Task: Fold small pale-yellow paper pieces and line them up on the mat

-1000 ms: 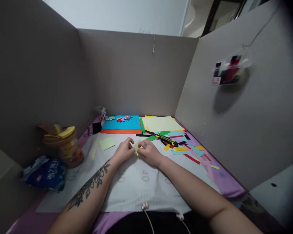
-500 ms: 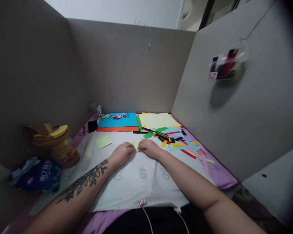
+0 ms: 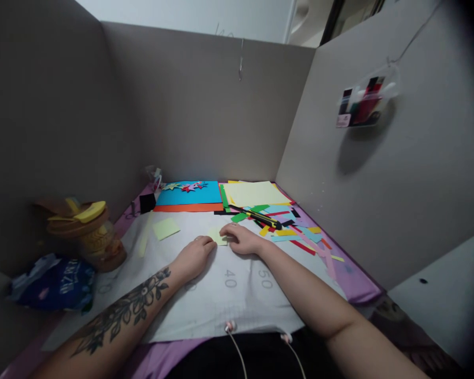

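A small pale yellow-green sheet of paper (image 3: 220, 240) lies between my hands on the white mat. The fingers of my left hand (image 3: 194, 258) are closed together at its left edge, gripping or pressing it there. My right hand (image 3: 244, 240) has its thumb and fingers apart, the index finger curved over the paper's upper right side. A second pale square of paper (image 3: 166, 229) is on the mat to the left, beside a long narrow pale strip (image 3: 145, 237).
A black-and-yellow utility knife (image 3: 263, 218) rests among coloured paper strips (image 3: 294, 232) at right. Behind are a blue sheet with paper stars (image 3: 199, 197) and a pale sheet stack (image 3: 256, 193). At left stand a brown cup (image 3: 102, 245) and a blue packet (image 3: 57, 284).
The paper between my hands now lies flatter and shows more of its surface. My right fingers have spread apart, and my left hand has shifted slightly left.
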Demonstrator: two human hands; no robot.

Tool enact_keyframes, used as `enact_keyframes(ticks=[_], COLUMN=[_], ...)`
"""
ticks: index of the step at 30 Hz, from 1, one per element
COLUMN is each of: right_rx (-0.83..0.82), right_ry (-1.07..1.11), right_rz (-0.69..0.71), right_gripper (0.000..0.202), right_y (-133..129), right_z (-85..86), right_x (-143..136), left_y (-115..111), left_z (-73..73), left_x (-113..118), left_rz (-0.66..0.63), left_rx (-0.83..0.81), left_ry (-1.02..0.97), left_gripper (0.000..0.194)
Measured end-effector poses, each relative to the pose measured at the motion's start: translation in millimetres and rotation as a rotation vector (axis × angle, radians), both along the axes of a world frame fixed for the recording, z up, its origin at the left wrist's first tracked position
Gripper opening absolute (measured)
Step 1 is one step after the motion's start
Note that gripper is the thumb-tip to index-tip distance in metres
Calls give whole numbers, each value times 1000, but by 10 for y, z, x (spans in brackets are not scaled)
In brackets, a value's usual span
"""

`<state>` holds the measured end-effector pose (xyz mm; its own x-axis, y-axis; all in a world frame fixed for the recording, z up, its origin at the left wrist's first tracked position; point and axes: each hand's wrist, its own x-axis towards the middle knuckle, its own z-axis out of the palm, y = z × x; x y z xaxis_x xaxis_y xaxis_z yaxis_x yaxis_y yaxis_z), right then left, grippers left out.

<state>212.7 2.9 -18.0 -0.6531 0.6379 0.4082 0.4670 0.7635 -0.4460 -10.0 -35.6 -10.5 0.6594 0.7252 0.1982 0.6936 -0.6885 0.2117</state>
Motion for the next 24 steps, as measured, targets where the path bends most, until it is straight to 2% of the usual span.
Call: enact_keyframes(ticks=[3, 7, 10, 16, 24], right_rx=[39, 131, 142, -16, -196], right_ry=[21, 19, 14, 28, 73], right_rz=[2, -14, -22, -71, -279], right_gripper=[45, 17, 14, 12, 7], right_y=[-10, 12, 44, 95, 139], right_z=[-6, -50, -80, -88, -87], right_x=[-8, -61, -89, -95, -212], left_y=[8, 13, 6, -30, -42], left_z=[-2, -1, 13, 79, 133], left_x=[-4, -15, -12, 18, 28], left_rz=[-6, -28, -28, -29, -15], left_rx=[18, 23, 26, 41, 39], left_ry=[-36, -48, -21, 89, 158], left_gripper=[36, 35, 35, 33, 32])
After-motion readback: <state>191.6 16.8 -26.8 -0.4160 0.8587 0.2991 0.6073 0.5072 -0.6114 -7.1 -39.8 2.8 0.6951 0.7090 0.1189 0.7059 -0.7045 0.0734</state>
